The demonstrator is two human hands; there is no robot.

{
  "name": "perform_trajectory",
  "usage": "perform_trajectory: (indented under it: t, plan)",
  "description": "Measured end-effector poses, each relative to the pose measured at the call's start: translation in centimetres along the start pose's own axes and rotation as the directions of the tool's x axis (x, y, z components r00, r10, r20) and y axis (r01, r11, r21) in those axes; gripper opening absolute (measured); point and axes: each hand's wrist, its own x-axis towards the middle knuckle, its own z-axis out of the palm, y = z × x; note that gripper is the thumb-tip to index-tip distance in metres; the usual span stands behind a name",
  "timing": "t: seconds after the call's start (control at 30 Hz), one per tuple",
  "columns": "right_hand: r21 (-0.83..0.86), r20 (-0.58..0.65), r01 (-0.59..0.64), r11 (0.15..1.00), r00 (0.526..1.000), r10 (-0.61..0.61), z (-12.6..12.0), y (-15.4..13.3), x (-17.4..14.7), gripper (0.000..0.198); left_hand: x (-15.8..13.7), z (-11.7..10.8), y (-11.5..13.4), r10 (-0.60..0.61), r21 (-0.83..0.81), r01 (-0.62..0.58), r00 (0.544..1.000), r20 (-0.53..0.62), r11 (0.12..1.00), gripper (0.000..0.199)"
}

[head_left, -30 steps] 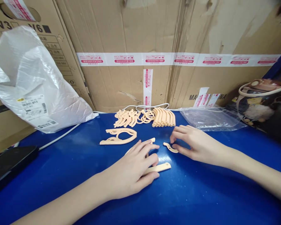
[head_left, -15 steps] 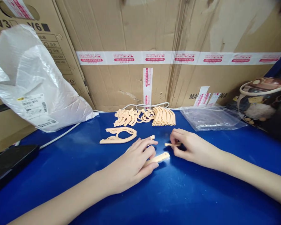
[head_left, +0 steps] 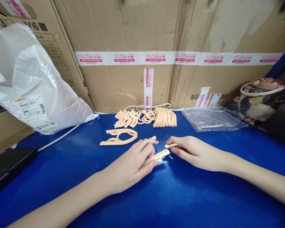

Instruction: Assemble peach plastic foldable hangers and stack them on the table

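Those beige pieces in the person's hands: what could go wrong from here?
The small piece might slip, as only the right hand's fingertips seem to pinch it. The long piece could twist, since its end juts past the left hand. The hanger-shaped piece, close by, might get bumped.

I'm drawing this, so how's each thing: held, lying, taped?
Left hand: gripping
Pale straight plastic bar: in left hand
Right hand: pinching
Small pale plastic piece: in right hand
Peach plastic V-shaped frame: lying flat
Curved peach plastic strips: lined up
Wavy peach plastic pieces: heaped
Peach plastic rings: overlapping
White plastic bag: wrinkled, bulging
Clear plastic bag: flat
Brown cardboard box: taped
Black rectangular device: lying
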Motion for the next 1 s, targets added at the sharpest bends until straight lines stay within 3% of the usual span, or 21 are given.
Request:
perform_trajectory:
  t: [0.3,0.47,0.7,1.0]
  plan:
    - [0.132,0.074,-0.032,0.991,0.997,0.022,0.3,-0.7,-0.2,0.031,-0.2,0.5,-0.4,0.007,-0.004,-0.007,0.998,-0.056,1.0,0.016]
    - [0.105,0.109,-0.069,0.992,0.992,0.057,0.5,-0.9,-0.1,0.031,-0.2,0.8,-0.6,0.079,0.106,-0.079,0.997,0.0,0.991,0.023]
    - [-0.001,0.065,-0.083,0.997,0.994,0.083,0.8,-1.2,-0.1,0.033,-0.2,1.1,-0.9,0.12,0.14,-0.116,0.992,-0.024,0.983,0.024]
    - [0.17,0.041,-0.055,0.984,0.998,0.049,1.2,-0.9,-0.1,0.032,-0.3,1.2,-1.2,0.121,0.128,-0.115,0.992,-0.034,0.985,0.026]
